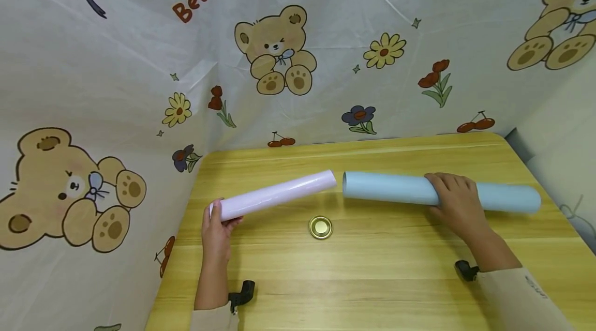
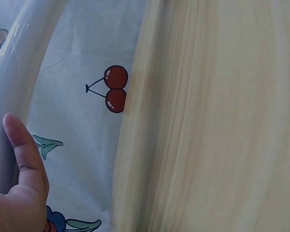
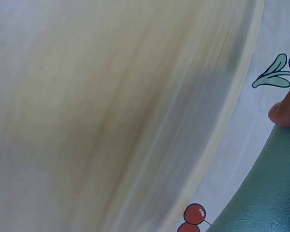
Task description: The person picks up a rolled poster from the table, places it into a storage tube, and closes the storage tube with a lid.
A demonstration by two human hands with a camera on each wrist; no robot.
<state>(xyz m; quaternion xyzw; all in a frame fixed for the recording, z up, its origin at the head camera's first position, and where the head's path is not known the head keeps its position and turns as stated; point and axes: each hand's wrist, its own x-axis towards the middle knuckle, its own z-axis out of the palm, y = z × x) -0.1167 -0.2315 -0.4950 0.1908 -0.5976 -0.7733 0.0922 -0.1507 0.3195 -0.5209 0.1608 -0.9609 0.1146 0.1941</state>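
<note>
In the head view, my left hand (image 1: pixel 216 232) grips the near left end of a glossy pale lilac tube (image 1: pixel 279 194), thumb above and fingers beneath. The tube slants up to the right. My right hand (image 1: pixel 458 208) holds a thicker light blue tube (image 1: pixel 391 188) from above, right of its middle. Its open left end faces the lilac tube's right end, a small gap apart. The blue tube (image 3: pixel 268 188) shows a leather-like grain in the right wrist view. In the left wrist view, the thumb lies along the lilac tube (image 2: pixel 19 63).
A small round gold lid-like disc (image 1: pixel 321 227) lies on the wooden table (image 1: pixel 326 279), below the gap between the tubes. White cloth (image 1: pixel 335 0) printed with bears and flowers hangs behind and to the left. Black wrist mounts (image 1: pixel 242 294) sit on both forearms.
</note>
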